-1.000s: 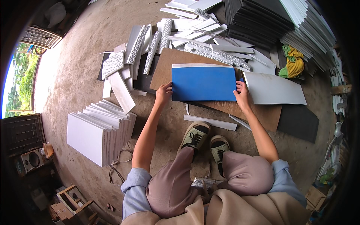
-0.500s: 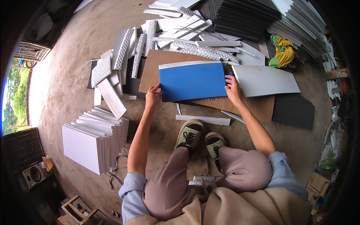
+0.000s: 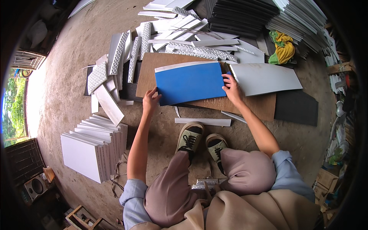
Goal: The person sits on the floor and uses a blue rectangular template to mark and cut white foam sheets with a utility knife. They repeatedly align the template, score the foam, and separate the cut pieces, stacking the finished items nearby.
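Note:
A blue rectangular sheet (image 3: pixel 189 85) with a white strip along its far edge lies over a brown board (image 3: pixel 147 74) in front of me. My left hand (image 3: pixel 151 100) grips the sheet's left edge near its near corner, fingertips against the side. On the opposite side my right hand (image 3: pixel 232 89) has curled fingers at the right edge; its thumb is partly hidden. Just right of that hand lies a pale grey-white panel (image 3: pixel 266 79), also on the board. A bit of blue shows behind my right fingers.
White offcuts and textured strips (image 3: pixel 178 32) are heaped beyond the board. Black sheets (image 3: pixel 241 17) and white sheets (image 3: pixel 301 21) are stacked at far right, near a yellow-green cloth (image 3: pixel 283 48). White panels (image 3: pixel 82 155) stand at left; a white strip (image 3: pixel 203 122) lies before my shoes.
The whole view has shifted slightly, moving the scene left. Both hands stay at the blue sheet's sides, with the right fingers slightly rearranged; the sheet's near edge now slants more.

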Demonstrator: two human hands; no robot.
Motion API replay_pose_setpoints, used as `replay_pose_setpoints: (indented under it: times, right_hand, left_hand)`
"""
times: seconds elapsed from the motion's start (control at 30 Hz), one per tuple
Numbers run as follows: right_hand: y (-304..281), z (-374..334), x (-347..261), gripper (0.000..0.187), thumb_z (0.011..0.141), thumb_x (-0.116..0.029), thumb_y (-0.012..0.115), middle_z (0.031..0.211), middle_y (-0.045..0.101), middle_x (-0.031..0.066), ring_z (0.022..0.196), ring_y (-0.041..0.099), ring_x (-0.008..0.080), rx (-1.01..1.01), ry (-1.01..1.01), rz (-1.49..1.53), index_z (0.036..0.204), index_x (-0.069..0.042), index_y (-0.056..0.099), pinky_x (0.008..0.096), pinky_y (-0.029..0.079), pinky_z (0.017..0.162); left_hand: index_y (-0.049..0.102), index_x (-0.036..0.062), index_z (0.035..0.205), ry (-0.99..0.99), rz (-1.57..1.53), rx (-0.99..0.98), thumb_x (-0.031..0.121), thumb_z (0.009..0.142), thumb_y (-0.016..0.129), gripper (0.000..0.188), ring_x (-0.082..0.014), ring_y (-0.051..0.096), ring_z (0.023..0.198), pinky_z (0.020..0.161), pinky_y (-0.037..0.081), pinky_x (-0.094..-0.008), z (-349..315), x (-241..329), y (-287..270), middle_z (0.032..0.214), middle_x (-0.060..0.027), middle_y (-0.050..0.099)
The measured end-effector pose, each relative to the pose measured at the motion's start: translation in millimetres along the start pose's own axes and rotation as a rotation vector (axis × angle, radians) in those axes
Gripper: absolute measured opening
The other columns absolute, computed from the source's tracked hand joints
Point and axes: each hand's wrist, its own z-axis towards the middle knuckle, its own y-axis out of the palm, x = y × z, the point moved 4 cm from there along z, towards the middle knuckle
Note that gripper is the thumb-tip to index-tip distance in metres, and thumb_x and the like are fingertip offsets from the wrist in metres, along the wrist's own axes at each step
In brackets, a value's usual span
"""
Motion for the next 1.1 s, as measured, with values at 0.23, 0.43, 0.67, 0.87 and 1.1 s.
replay_pose_setpoints:
  times: [0.23,0.43,0.67,0.87,1.1]
  right_hand:
    - [2.5,3.8,11.4,0.063,0.068,0.000,0.064,0.107,0.053,0.0185,0.088,0.056,0.0261,0.064,0.094,-0.095,0.122,-0.017,0.034,0.0350,0.045,0.077]
    - [8.9,4.4,6.2,0.059,0.070,0.005,0.059,0.114,0.047,0.0169,0.096,0.051,0.0183,-0.022,0.185,0.132,0.123,0.003,0.033,0.0302,0.044,0.080]
    - [-5.1,6.9,-19.3,0.034,0.077,-0.013,0.061,0.106,0.051,0.0163,0.091,0.056,0.0267,-0.118,-0.037,-0.220,0.103,0.003,0.046,0.0340,0.045,0.074]
    - [-3.4,-5.4,-38.5,0.031,0.075,-0.011,0.063,0.087,0.058,0.0133,0.079,0.057,0.0279,0.028,-0.599,-0.203,0.098,0.002,0.047,0.0338,0.045,0.066]
    - [-3.4,14.9,-32.6,0.029,0.073,-0.019,0.066,0.072,0.058,0.0189,0.066,0.057,0.0311,-0.112,-0.110,-0.568,0.077,0.007,0.055,0.0341,0.045,0.062]
  left_hand:
    - [0.059,0.0033,0.098,-0.097,-0.029,-0.034,0.015,0.069,0.066,0.032,-0.0170,0.060,0.067,0.065,0.047,-0.0297,2.7,3.1,8.7,0.089,-0.0098,0.060]
    - [0.046,-0.0014,0.112,-0.170,-0.431,-0.180,-0.001,0.068,0.065,0.049,-0.0096,0.055,0.074,0.069,0.045,-0.0217,-0.4,-14.5,3.8,0.084,-0.0035,0.056]
    - [0.044,0.0007,0.106,0.120,-0.666,-0.106,-0.005,0.068,0.065,0.044,-0.0145,0.053,0.091,0.078,0.044,-0.0262,1.9,25.8,-18.1,0.101,-0.0071,0.054]
    - [0.046,0.0029,0.102,0.353,0.002,0.133,0.000,0.065,0.069,0.043,-0.0225,0.059,0.087,0.073,0.045,-0.0279,-1.0,25.6,-18.7,0.091,-0.0131,0.059]
    - [0.047,0.0038,0.107,0.203,-0.351,-0.016,0.001,0.070,0.065,0.040,-0.0165,0.056,0.090,0.080,0.042,-0.0260,9.4,23.7,-23.2,0.091,-0.0057,0.060]
